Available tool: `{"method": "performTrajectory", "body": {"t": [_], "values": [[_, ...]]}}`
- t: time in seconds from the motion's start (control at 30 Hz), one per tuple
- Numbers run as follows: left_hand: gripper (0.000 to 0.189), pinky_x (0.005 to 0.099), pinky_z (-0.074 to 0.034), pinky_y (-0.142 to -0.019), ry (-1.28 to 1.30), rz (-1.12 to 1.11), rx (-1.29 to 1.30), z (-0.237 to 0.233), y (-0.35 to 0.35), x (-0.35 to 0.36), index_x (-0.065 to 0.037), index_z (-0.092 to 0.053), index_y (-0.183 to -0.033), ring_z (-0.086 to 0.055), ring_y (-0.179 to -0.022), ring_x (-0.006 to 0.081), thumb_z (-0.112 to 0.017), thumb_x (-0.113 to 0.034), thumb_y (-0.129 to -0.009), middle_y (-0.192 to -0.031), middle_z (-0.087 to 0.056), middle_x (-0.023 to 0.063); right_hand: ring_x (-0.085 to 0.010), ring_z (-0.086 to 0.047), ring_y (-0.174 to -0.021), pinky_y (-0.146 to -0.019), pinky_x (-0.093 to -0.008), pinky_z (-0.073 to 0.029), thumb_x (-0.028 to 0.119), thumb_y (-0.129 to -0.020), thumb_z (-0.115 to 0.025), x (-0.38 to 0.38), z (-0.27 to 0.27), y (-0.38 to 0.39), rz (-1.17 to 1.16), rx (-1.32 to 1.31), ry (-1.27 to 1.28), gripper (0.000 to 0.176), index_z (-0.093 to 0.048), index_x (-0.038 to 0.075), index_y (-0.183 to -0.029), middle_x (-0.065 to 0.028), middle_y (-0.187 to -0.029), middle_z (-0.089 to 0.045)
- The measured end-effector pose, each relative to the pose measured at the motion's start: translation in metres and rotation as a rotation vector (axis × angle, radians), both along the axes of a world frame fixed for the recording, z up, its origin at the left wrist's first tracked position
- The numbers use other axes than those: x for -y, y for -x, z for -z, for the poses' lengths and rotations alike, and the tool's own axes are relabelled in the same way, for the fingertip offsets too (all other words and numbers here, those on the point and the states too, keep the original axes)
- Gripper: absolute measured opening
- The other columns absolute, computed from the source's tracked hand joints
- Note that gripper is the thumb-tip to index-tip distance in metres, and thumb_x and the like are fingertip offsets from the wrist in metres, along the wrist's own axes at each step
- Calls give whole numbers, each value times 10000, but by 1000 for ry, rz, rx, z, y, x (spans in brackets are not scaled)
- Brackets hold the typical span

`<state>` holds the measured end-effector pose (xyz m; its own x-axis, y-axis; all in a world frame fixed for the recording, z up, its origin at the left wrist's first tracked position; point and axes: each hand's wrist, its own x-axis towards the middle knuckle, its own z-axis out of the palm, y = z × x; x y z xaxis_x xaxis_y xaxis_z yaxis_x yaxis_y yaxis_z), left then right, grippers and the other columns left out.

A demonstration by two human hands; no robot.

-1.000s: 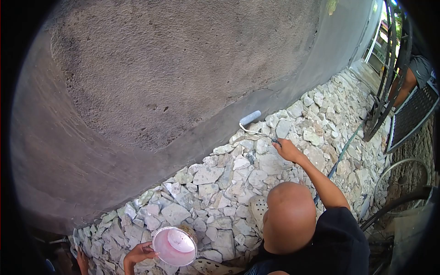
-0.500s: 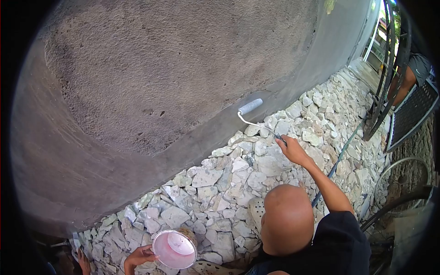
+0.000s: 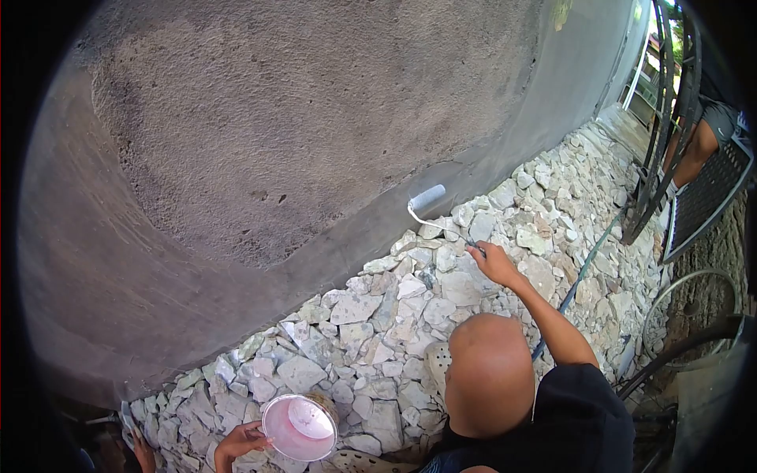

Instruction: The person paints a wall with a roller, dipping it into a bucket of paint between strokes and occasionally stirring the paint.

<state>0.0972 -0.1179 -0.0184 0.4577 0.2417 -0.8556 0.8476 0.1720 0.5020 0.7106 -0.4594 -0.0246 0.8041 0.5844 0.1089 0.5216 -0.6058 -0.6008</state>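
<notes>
At the bottom, my left hand [image 3: 238, 443] grips the left rim of a small plastic bucket [image 3: 284, 433], its pinkish inside smeared with paint. My right hand is out of view. To the right, another person in a dark top [image 3: 583, 422] crouches. That person's hand [image 3: 494, 264] holds a paint roller [image 3: 428, 197], its grey sleeve against the smooth grey band low on the wall [image 3: 315, 134]. In the lower left corner a further hand [image 3: 143, 453] shows partly, close to a pale flat object [image 3: 128, 422].
Loose broken stones [image 3: 359, 307] cover the ground along the wall. A dark hose [image 3: 576, 296] crosses them. At right stand curved dark metal bars [image 3: 658, 150], a black mesh panel [image 3: 710, 197] and another person's leg [image 3: 694, 154].
The roller has moved slightly down and left along the smooth band, with the crouching person's arm and head following. The pale object at lower left shows more. My left hand stays on the bucket.
</notes>
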Motion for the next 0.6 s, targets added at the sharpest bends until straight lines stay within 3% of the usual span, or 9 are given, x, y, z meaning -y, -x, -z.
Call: {"method": "performTrajectory", "body": {"t": [0.17,0.3,0.4,0.6], "values": [[606,277,-521,-721,-2,32,-4,2,1,-2,-32,-485,-1304,-649,-857,140,-755,-206,-789,-939,-683,79,-431,-603,-758,-695,-443,-461,355,-925,-517,-6,13,-10,-92,-27,100,413,-638,-39,-913,-277,-754,-611],[597,273,-521,-721,8,-22,-19,0,-1,1,-31,-495,-1295,-643,-858,135,-757,-205,-787,-937,-684,76,-415,-612,-763,-697,-438,-462,358,-926,-516,-4,-19,7,-48,-80,92,419,-637,-43,-937,-279,-764,-612],[595,272,-522,-719,10,-8,-16,4,2,-1,-32,-490,-1297,-643,-864,136,-754,-201,-791,-934,-685,69,-463,-597,-777,-694,-474,-457,335,-929,-508,-2,-37,17,20,-65,-4,402,-622,-50,-932,-298,-748,-605],[577,291,-547,-723,21,-12,-26,2,-1,-2,10,-486,-1286,-654,-857,164,-746,-142,-794,-933,-684,102,-442,-566,-680,-634,-450,-428,345,-944,-489,-4,-58,20,31,-55,-92,394,-593,-33,-896,-256,-685,-587]]}}
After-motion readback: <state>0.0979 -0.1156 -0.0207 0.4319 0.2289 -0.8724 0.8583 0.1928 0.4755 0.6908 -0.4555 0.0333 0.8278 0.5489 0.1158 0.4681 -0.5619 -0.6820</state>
